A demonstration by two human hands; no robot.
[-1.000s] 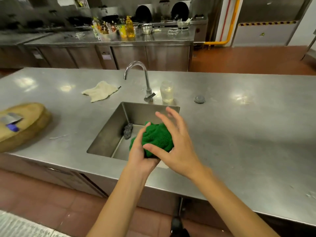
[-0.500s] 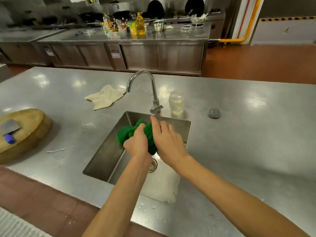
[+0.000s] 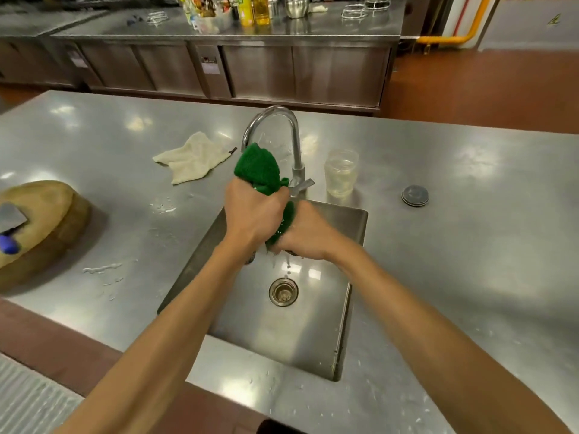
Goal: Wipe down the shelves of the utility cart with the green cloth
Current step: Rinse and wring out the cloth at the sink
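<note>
Left hand point(image 3: 253, 214): fingers curled tight round the green cloth point(image 3: 258, 169), whose bunched upper end stands out above the fist. Right hand point(image 3: 308, 234): closed round the cloth's lower end, just beside and below the left. Cloth held over the back of the sink point(image 3: 282, 336), with drops of water under it and the drain point(image 3: 283, 291) below. Faucet point(image 3: 293, 142): arches just behind the cloth, its spout partly hidden by it. Clear jar point(image 3: 341, 173): right of the faucet. Sink stopper point(image 3: 415, 195): further right on the counter point(image 3: 476, 252). Pale rag point(image 3: 194, 158): left of the faucet. Wooden chopping block point(image 3: 47, 227) with cleaver point(image 3: 11, 214): far left.
</note>
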